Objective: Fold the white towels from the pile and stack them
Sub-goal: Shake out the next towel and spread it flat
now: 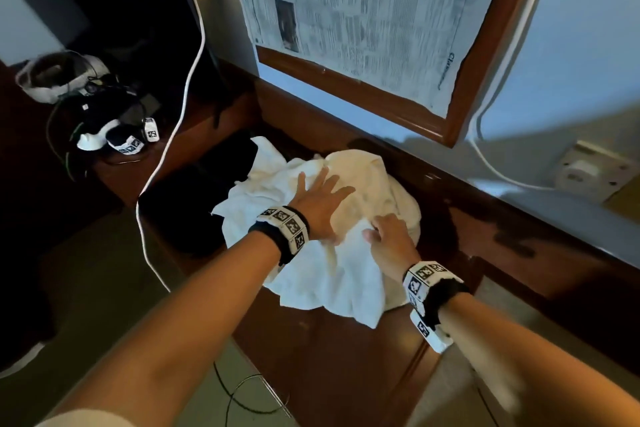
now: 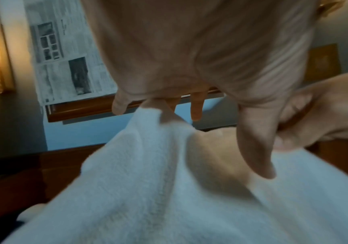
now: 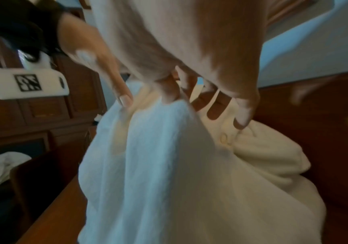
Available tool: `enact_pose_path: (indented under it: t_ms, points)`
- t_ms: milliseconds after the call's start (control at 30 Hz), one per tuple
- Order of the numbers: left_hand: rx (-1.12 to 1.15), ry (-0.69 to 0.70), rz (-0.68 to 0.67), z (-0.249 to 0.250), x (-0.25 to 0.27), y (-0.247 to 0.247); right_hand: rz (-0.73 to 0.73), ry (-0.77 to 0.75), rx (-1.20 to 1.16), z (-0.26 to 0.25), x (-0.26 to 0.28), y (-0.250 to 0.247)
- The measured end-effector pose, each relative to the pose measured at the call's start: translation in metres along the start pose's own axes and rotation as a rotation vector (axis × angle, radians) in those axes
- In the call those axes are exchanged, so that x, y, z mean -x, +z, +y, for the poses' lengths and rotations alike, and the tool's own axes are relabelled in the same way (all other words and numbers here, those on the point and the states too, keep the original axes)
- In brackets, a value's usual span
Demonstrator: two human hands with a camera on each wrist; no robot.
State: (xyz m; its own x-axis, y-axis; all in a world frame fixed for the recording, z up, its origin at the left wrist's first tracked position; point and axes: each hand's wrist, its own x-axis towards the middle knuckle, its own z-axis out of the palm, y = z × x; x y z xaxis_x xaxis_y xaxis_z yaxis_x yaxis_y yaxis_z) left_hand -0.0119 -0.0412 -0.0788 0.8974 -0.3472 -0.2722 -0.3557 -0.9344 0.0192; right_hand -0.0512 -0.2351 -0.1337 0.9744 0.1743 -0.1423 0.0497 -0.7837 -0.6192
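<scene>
The dark wooden tabletop (image 1: 332, 350) runs along the wall under a wood-framed panel covered with newspaper (image 1: 363, 10). On it lies the pile of white towels (image 1: 311, 274), a crumpled heap of soft terry cloth, white on the near and left side and creamier toward the wall. The heap sits at the middle of the tabletop, close to the wall ledge, with its left edge spilling over a black item (image 1: 194, 204). Its long axis runs from the far left corner, where a loose flap points toward the wall, down to the near edge, where a folded corner points toward the person. Deep creases run along that same line in the wrist views; the blur there makes it hard to tell how many separate towels (image 3: 148, 165) there are.

The left hand (image 1: 322, 204) lies flat on top of the heap, fingers straight and spread, pressing the cloth (image 2: 148, 189) down. The right hand (image 1: 391, 243) is just beside it at the near right, fingers curled down into a raised fold of towel, seemingly gathering it between thumb and fingers (image 3: 242, 118).

A white cable (image 1: 166, 149) hangs down left of the heap, and marker-tagged gear (image 1: 128, 142) lies farther left.
</scene>
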Motion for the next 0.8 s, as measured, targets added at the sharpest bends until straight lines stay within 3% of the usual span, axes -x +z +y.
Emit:
enact_pose_path:
  t_ms: [100,267,433,500,633,700,800]
  points:
    - [0.157,-0.003,0.003,-0.020,-0.014,-0.007,0.157,-0.206,-0.246,-0.014,0.002,-0.019]
    - [0.316,0.070,0.058,-0.034,-0.015,-0.033,0.348,-0.321,-0.380,-0.050,0.009,-0.070]
    - [0.432,-0.070,0.065,-0.045,-0.007,-0.043,0.489,-0.417,-0.520,-0.071,0.019,-0.104]
    - [0.582,-0.085,0.177,-0.050,0.000,-0.052,0.549,-0.369,-0.533,-0.069,0.022,-0.112]
    - [0.978,-0.101,0.583,-0.055,0.009,-0.074,0.556,-0.193,-0.393,-0.050,0.026,-0.119]
    - [1.034,-0.037,0.663,-0.037,0.018,-0.094,0.502,-0.170,-0.357,-0.044,0.034,-0.116]
    - [1.000,0.138,0.737,0.005,0.031,-0.114,0.349,-0.176,-0.510,-0.047,0.049,-0.106]
